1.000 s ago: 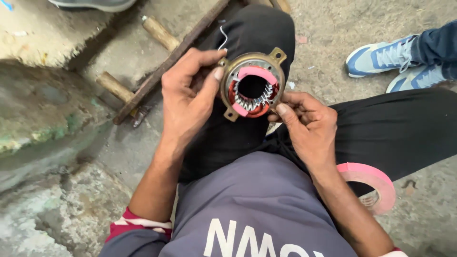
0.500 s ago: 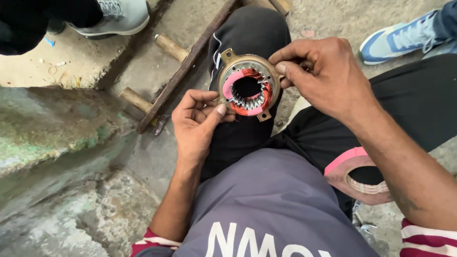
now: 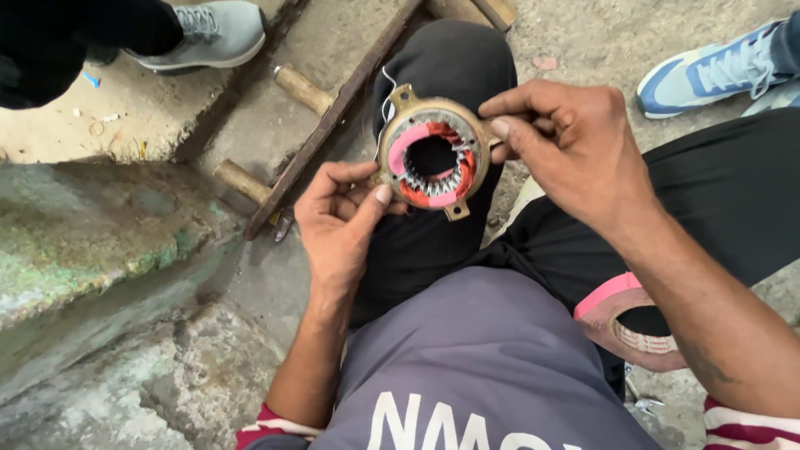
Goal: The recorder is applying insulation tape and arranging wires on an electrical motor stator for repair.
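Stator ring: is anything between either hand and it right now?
Nothing visible. The left hand touches the stator ring at its lower left edge with the thumb, and the right hand pinches its right edge. The ring's open centre is unobstructed, above the black-trousered knee.

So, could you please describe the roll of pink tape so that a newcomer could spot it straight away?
Start at the person's black-trousered right leg. Just below it, beside the right forearm, lies the roll of pink tape against the grey shirt. Unlike the metal stator ring held by both hands, it lies unheld.
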